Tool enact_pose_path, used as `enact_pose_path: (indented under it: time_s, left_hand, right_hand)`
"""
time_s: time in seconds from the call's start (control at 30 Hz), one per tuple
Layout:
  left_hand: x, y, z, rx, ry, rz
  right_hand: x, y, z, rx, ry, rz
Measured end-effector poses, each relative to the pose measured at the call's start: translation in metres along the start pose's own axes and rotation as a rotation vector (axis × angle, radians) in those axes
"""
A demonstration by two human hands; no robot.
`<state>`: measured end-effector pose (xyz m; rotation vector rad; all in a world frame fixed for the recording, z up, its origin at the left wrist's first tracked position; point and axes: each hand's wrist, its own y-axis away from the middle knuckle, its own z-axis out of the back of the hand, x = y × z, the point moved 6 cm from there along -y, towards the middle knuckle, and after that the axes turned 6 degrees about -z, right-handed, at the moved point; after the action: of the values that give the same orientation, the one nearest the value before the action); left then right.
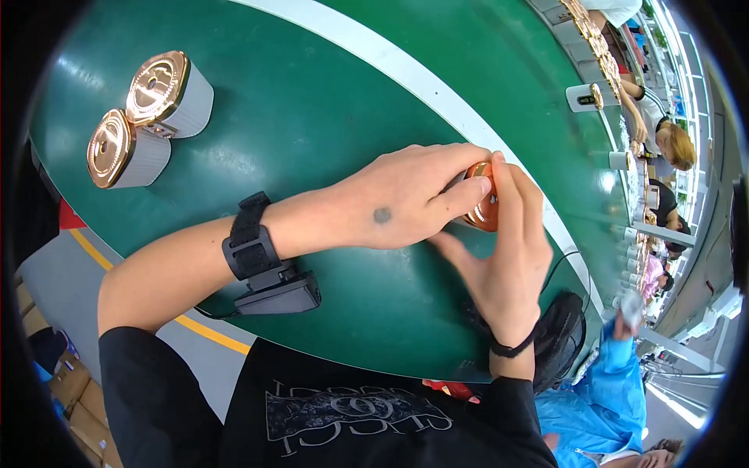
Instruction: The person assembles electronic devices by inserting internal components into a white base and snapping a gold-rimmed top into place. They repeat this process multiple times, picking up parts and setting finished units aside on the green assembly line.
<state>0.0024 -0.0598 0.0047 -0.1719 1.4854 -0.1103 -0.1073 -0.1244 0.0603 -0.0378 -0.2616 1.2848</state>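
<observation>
Both my hands meet around one container with a shiny copper-coloured lid [485,214], right of the middle of the green table. My left hand [413,191] reaches across from the left, its thumb lying on the lid and its fingers bent round the far side. Held against the right side of the container are the fingers of my right hand [507,261], with its thumb below on the near side. The hands hide most of the container's body. At the far left, two white ribbed containers with copper lids [156,87] [111,148] stand tilted in view and close together.
A white strip [421,74] crosses the green tabletop [304,101]. Beside my left wrist is a black strapped device [277,292]. A black mesh bag [566,335] lies right of my right wrist. Co-workers and rows of containers line the right; a person in blue [593,413] is nearby.
</observation>
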Motion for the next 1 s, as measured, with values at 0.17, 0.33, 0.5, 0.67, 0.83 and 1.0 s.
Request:
enact_pose_path:
  time_s: [0.17,0.33,0.5,0.67,0.83,1.0]
  left_hand:
    - [0.003,0.004,-0.004,-0.237,0.097,-0.066]
    - [-0.004,0.006,0.002,-0.283,-0.153,-0.261]
    - [-0.021,0.01,0.001,-0.238,-0.384,-0.452]
    - [-0.036,0.014,0.004,-0.273,-0.671,-0.579]
    - [-0.033,0.023,0.0,-0.31,-0.609,-0.635]
    - [-0.029,0.024,0.014,-0.401,-0.523,-0.531]
  right_hand:
    - [-0.002,-0.008,-0.003,-0.093,-0.062,-0.053]
    - [-0.02,-0.012,0.003,-0.037,-0.269,-0.077]
    - [-0.04,-0.012,0.002,0.182,-0.839,-0.33]
    - [-0.035,-0.011,-0.001,0.305,-1.091,-0.427]
    - [-0.022,-0.004,-0.019,0.525,-1.12,-0.431]
    - [-0.01,-0.003,-0.013,0.386,-0.963,-0.265]
